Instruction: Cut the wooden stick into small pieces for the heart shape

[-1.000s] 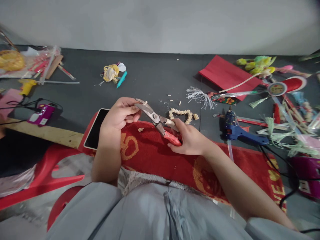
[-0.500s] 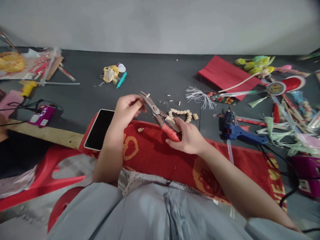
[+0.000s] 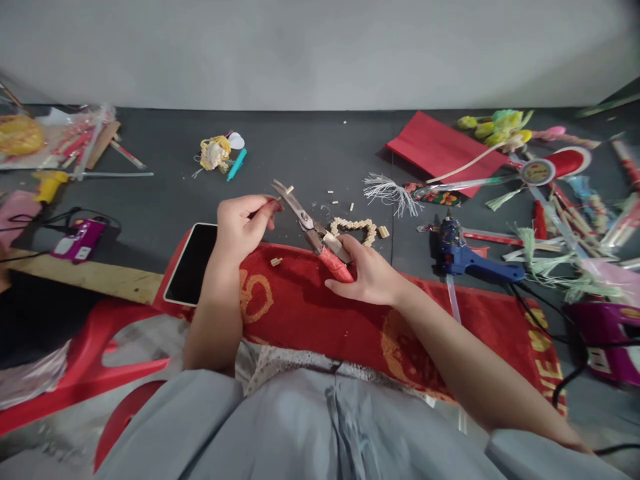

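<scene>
Near the desk (image 3: 300, 147)'s front edge, my right hand (image 3: 369, 272) grips one pair of shears (image 3: 305, 222); my left hand (image 3: 243, 225) is pinched, around what I can't tell. One pale outline (image 3: 353, 223) lies beyond one towel (image 3: 320, 313) lettered "VE".

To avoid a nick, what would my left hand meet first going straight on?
Your left hand would probably meet the grey metal blades of the red-handled cutters; depth is unclear.

yellow letters "ve" (image 3: 551, 380) on the red towel (image 3: 310, 300); spool label (image 3: 537, 172) too blurred to read.
</scene>
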Motion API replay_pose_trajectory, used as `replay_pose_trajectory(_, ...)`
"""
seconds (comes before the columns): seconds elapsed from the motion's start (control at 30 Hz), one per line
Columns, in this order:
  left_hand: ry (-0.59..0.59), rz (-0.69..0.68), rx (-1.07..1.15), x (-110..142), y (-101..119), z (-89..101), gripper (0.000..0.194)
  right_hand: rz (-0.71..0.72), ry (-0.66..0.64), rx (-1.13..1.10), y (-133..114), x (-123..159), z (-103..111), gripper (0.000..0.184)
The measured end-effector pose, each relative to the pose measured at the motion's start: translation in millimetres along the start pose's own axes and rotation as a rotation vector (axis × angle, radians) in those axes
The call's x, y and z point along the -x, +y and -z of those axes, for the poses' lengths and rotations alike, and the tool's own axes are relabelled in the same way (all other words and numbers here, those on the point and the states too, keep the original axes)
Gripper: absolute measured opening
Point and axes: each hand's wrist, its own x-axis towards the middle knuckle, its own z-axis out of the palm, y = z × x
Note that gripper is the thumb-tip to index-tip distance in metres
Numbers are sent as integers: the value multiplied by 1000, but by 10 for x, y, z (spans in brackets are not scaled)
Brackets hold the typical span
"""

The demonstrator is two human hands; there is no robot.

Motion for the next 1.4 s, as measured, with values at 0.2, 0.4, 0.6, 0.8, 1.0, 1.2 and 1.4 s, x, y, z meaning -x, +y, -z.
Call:
replay_pose_trajectory(0.2, -212, 274, 419, -2, -25, 86, 34, 115, -29, 12, 22, 28, 73, 44)
replay_pose_trajectory(0.4, -282, 372, 537, -43, 19, 94, 33, 133, -42, 41, 28, 33, 94, 41)
replay_pose_trajectory(0.6, -254, 422, 530, -49, 34, 73, 30, 89, -27, 81, 4, 25, 103, 38)
replay_pose_trajectory(0.8, -244, 443, 529, -57, 50, 31, 33, 25, 20, 115, -45, 50, 83, 38)
replay_pose_trajectory(1.0, -247, 471, 580, -59, 43, 36, 29, 56, 27, 126, -17, 43, 64, 38)
replay_pose_trajectory(1.2, -294, 494, 651, -59, -25, 90, 29, 180, 34, 103, 70, 36, 78, 35)
replay_pose_trajectory(1.4, -362, 505, 664, -63, -49, 87, 30, 153, 3, 104, 80, 31, 133, 35)
